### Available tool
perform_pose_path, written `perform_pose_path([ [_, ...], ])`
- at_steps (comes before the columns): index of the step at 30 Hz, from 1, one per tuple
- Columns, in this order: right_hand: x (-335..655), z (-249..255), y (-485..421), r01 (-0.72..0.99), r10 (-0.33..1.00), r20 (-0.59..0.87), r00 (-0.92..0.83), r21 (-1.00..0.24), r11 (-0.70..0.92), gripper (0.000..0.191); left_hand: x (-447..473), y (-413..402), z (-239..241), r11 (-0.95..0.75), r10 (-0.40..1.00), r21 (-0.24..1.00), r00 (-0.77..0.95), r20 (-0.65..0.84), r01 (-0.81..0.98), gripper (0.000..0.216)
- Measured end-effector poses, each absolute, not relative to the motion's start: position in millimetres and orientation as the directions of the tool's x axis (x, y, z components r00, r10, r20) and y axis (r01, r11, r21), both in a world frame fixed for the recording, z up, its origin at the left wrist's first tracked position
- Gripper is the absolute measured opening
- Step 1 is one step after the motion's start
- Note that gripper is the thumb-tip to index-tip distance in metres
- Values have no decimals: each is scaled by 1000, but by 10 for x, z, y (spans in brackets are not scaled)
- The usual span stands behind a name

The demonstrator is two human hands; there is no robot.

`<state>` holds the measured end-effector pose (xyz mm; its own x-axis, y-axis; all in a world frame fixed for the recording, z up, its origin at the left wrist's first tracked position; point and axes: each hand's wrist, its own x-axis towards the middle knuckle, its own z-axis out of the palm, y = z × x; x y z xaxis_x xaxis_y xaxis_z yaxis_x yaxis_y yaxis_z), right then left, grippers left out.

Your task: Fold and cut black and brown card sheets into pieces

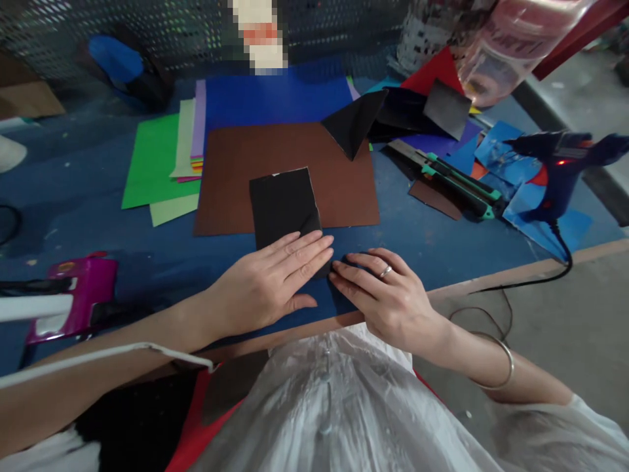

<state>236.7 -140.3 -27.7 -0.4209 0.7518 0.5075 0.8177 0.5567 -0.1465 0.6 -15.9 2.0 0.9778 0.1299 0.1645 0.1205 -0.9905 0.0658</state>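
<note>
A black piece of card (282, 203) lies partly over a brown sheet (236, 177) and partly on the blue tabletop. Across its near part rests my left hand (280, 275), flat with its fingers stretched out. My right hand (383, 288), with a ring on one finger, sits at the card's near right corner. Its fingertips touch or nearly touch the edge there; the fingers are bent and close together, and whether they pinch the card is hidden.
Coloured sheets (157, 157) are stacked behind and left. A utility knife (457, 180), scraps and a glue gun (553, 177) with its light on lie right. Black folded card (356, 124) leans behind. A magenta device (93, 288) stands left; a plastic jar (515, 52) is back right.
</note>
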Motion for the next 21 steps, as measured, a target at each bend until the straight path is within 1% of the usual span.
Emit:
perform_pose_path([
  [4, 2356, -274, -1411, 815, 756, 503, -418, -160, 557, 36, -2, -57, -93, -981, 155, 130, 985, 81, 144, 81],
  [7, 2357, -268, -1408, 810, 757, 500, -420, -169, 562, 35, -34, -39, -108, -974, 178, 150, 983, 34, 171, 89],
  [13, 2349, -256, -1395, 807, 753, 511, -416, -174, 564, 34, -12, -69, -33, -980, 178, 91, 984, -8, 178, 107],
  [18, 2339, -252, -1386, 805, 752, 512, -415, -179, 566, 33, 3, -91, -32, -980, 191, 43, 981, -38, 193, 108],
  [21, 2346, -251, -1385, 798, 748, 512, -422, -181, 575, 33, 40, -45, -68, -971, 236, 23, 972, -26, 236, 109],
])
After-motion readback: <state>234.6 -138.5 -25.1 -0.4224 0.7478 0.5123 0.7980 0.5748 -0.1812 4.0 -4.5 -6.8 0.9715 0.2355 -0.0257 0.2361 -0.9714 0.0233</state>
